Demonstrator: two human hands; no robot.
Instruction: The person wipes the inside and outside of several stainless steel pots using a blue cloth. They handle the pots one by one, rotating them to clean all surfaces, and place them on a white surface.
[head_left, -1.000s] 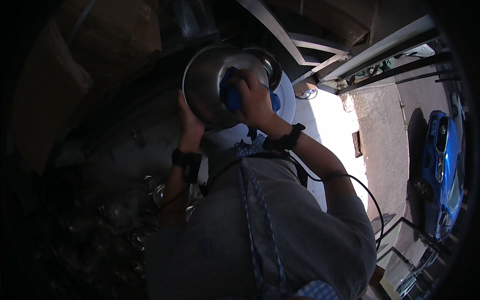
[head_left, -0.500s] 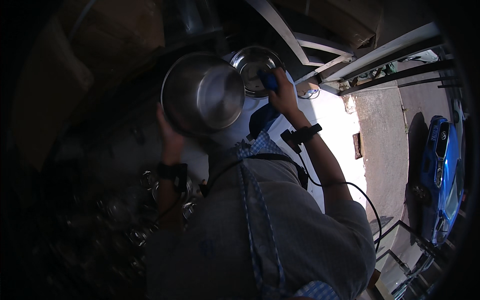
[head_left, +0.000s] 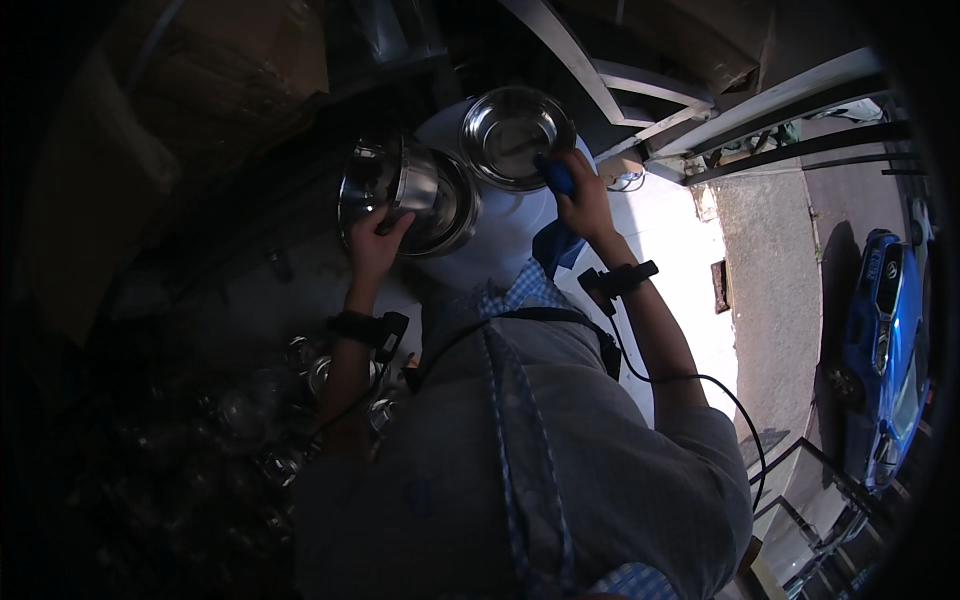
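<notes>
The steel pot (head_left: 418, 185) is tilted over the left part of the white worktop (head_left: 520, 215), its shiny wall turned partly toward the viewer, and a wider steel rim (head_left: 462, 222) shows close against its right side; whether that rim belongs to a second vessel with the pot nested in it, I cannot tell. The left hand (head_left: 374, 245) is at the pot's near edge, its fingers clamped on the metal with the thumb lying along the near side, so the pot sits directly beyond the fingers and in contact with them. The right hand (head_left: 586, 205) has its fingers closed around a blue cloth (head_left: 553, 176), part of which hangs down toward the body. That bunched cloth is at the near right edge of a shallow steel bowl (head_left: 515, 140), well apart from the pot; whether it touches the bowl's rim is unclear. With cloth in one hand and steelware in the other, the step looks like turning the pot during a wipe, and the next move seems to call for a firm left grip while the pot is tilted. Farther out, dim metal vessels (head_left: 240, 410) crowd the lower left, cardboard boxes (head_left: 230, 60) fill the upper left, and a blue car (head_left: 880, 350) stands beyond the sunlit ground at right.
</notes>
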